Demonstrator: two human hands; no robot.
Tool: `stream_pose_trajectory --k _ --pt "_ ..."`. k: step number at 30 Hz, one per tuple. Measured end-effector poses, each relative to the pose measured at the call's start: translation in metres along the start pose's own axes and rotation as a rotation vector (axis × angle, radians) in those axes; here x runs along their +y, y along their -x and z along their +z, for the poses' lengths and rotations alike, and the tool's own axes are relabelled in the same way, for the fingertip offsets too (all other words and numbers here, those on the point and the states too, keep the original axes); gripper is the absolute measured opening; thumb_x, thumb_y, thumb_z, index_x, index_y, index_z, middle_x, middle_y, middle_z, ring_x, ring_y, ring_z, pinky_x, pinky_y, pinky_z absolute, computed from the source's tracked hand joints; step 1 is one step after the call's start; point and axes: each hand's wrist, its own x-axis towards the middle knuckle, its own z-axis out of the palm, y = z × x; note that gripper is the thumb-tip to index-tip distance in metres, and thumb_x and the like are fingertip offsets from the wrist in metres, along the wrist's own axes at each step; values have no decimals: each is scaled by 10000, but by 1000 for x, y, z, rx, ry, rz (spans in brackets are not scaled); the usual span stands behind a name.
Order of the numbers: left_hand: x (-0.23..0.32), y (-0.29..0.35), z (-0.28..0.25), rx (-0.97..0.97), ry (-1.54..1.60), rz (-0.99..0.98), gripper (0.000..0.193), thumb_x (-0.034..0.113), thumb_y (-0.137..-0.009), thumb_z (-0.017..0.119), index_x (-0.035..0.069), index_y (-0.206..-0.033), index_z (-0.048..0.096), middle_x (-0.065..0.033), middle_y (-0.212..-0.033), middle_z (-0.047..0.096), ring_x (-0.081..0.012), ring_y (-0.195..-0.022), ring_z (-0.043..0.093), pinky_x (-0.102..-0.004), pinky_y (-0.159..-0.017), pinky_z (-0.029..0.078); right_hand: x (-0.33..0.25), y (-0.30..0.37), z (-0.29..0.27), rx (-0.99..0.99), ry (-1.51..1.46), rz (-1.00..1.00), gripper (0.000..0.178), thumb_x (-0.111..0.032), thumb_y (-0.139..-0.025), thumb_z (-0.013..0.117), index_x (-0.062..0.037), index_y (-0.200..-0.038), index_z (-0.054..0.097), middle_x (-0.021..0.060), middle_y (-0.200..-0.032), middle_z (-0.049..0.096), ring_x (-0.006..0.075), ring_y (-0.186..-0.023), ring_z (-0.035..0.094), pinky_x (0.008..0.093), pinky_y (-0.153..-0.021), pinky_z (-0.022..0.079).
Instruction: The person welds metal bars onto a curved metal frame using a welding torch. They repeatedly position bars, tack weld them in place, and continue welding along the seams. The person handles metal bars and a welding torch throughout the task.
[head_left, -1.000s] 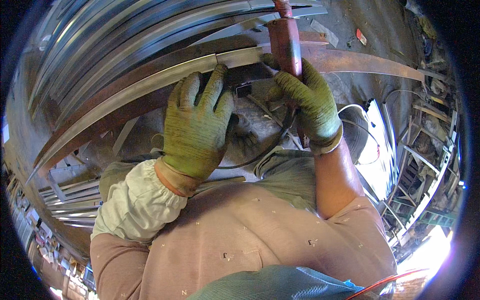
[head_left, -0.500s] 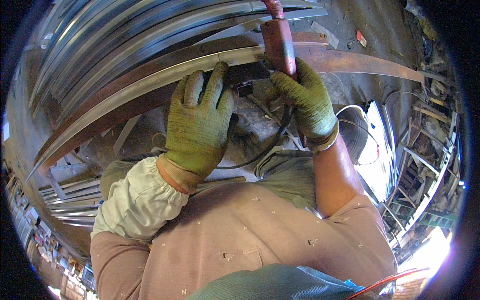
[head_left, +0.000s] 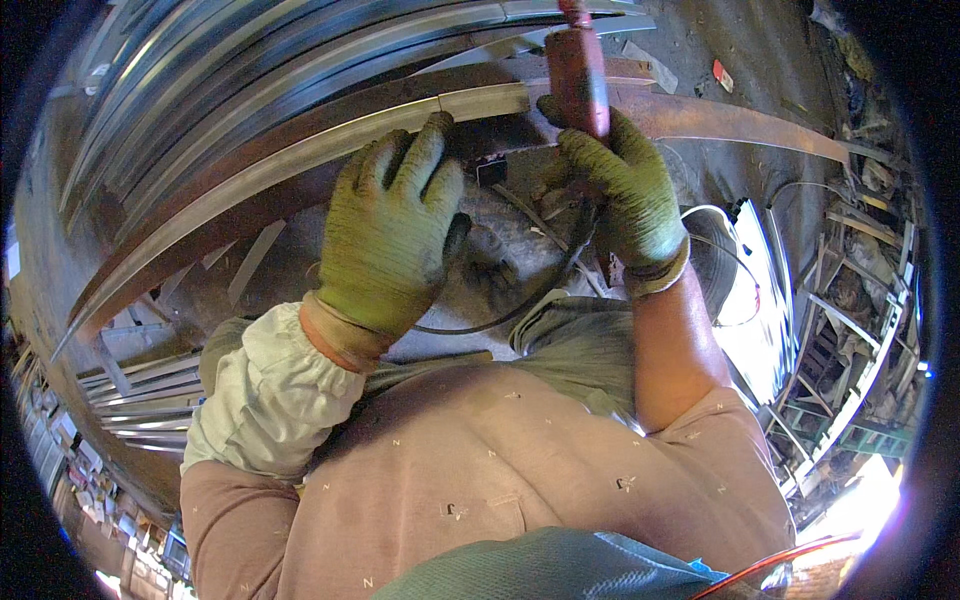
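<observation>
My right hand (head_left: 630, 195), in a green-yellow glove, is closed round the near end of a reddish, block-shaped tool (head_left: 578, 85). The tool's narrower far end reaches the top of the picture, and its exact kind is hard to make out. A dark cable (head_left: 545, 285) curves below this hand. My left hand (head_left: 385, 230), gloved alike, is spread with its fingertips at the near edge of a long pale metal strip (head_left: 290, 165). That strip lies along a rusty steel beam (head_left: 740, 125) and shows a thin seam just beyond my left fingertips. The tool stands beyond the strip's right end.
Several long shiny metal profiles (head_left: 300, 75) lie side by side beyond the beam. More profiles (head_left: 150, 415) are at the lower left. To the right are a dark round container (head_left: 708, 275), a bright white sheet (head_left: 755, 300) and a metal frame (head_left: 850, 370) among scrap.
My right hand and the red tool have moved slightly right, uncovering the pale strip's end. My left hand has slid a little left and toward me.
</observation>
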Motion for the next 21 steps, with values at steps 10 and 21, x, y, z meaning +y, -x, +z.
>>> stream_pose_trajectory --k 10,21 --pt "-78 1 -17 159 -119 -185 579 303 -895 869 77 -1403 707 -197 -1457 697 -442 -1316 664 -537 -1102 558 -2 18 -23 48 11 -131 486 -222 -1062 756 33 -1468 673 88 -1105 795 159 -905 728 303 -815 591" --pt "-88 -6 -1 242 -120 -178 424 262 -866 873 105 -1233 732 -163 -1172 772 -430 -1072 736 -530 -914 602 -8 40 -28 62 1 -181 489 -205 -1048 771 36 -1464 681 100 -1333 791 158 -1038 730 316 -905 597"
